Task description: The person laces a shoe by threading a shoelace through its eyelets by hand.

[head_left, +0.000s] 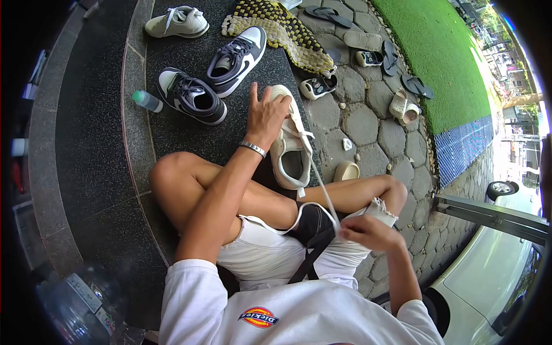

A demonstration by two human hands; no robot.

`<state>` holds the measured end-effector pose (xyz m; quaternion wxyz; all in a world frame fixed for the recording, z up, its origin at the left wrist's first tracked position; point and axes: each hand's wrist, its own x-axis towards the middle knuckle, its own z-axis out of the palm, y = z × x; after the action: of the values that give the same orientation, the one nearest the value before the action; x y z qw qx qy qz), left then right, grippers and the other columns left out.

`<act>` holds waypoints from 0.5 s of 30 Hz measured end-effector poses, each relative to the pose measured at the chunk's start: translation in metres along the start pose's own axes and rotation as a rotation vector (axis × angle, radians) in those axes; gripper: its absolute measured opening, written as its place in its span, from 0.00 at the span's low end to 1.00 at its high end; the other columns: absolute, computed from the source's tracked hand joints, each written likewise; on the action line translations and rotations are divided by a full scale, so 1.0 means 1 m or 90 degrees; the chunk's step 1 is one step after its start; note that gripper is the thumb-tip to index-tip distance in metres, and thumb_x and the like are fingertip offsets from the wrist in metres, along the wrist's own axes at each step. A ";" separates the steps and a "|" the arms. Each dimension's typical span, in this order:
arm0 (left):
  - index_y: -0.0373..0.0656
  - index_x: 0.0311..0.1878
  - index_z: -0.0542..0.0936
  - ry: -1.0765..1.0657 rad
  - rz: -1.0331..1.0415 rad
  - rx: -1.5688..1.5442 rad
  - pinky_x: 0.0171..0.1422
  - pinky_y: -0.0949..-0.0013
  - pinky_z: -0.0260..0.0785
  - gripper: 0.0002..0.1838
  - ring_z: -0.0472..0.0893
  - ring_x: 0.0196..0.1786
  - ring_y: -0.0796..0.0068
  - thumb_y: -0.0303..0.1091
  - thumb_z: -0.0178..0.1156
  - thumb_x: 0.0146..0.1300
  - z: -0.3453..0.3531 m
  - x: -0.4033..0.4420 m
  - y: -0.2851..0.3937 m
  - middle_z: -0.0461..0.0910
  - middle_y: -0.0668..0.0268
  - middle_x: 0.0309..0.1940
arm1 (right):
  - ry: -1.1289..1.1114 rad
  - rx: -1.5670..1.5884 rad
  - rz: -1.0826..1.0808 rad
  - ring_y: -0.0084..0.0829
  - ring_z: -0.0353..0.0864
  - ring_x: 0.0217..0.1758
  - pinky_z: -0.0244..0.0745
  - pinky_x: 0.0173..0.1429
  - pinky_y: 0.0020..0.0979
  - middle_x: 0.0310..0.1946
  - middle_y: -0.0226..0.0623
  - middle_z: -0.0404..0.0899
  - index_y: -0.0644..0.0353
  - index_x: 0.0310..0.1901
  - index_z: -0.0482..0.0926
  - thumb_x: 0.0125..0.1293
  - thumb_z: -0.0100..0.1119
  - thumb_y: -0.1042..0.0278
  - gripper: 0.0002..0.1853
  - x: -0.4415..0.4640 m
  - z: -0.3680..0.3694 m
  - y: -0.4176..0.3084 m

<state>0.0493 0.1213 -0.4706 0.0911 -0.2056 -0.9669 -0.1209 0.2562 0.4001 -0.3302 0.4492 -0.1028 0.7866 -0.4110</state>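
My left hand, with a metal bracelet on the wrist, grips the toe part of a cream sneaker. The sneaker lies on the dark stone step in front of my crossed legs, its heel toward me. From its side a pale shoelace runs taut toward my lap. My right hand is closed on the far end of that shoelace, slightly blurred, above the right leg. Just beyond my left hand stand two grey-and-white sneakers, one nearer and one farther.
Another cream sneaker, a green-capped bottle and a woven mat are on the step. Several sandals and clogs lie on the hexagonal paving. A large clear water jug stands lower left; a car is at right.
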 end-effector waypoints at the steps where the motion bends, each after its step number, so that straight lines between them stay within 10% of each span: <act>1: 0.51 0.52 0.81 0.016 0.021 -0.014 0.79 0.42 0.58 0.14 0.79 0.62 0.60 0.40 0.70 0.65 0.002 -0.001 -0.003 0.84 0.68 0.52 | 0.000 -0.043 0.034 0.31 0.76 0.30 0.73 0.39 0.37 0.25 0.39 0.79 0.65 0.37 0.80 0.77 0.57 0.60 0.15 -0.006 -0.008 0.002; 8: 0.40 0.51 0.76 0.077 -0.251 -0.282 0.49 0.53 0.77 0.27 0.82 0.46 0.55 0.52 0.73 0.62 -0.003 -0.021 -0.005 0.80 0.60 0.43 | 0.254 -0.348 0.188 0.45 0.85 0.31 0.76 0.39 0.44 0.26 0.45 0.84 0.62 0.37 0.84 0.70 0.65 0.60 0.12 -0.018 -0.032 0.023; 15: 0.43 0.56 0.80 -0.049 -0.245 -0.377 0.52 0.52 0.78 0.26 0.85 0.48 0.52 0.51 0.71 0.63 0.005 -0.019 -0.001 0.83 0.57 0.44 | 0.483 -0.254 -0.058 0.46 0.87 0.41 0.80 0.45 0.45 0.37 0.41 0.85 0.58 0.41 0.80 0.69 0.67 0.56 0.14 0.067 -0.006 -0.024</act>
<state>0.0654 0.1148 -0.4801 -0.0333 -0.0414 -0.9136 -0.4032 0.2082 0.3520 -0.3528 0.0809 -0.0642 0.9547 -0.2791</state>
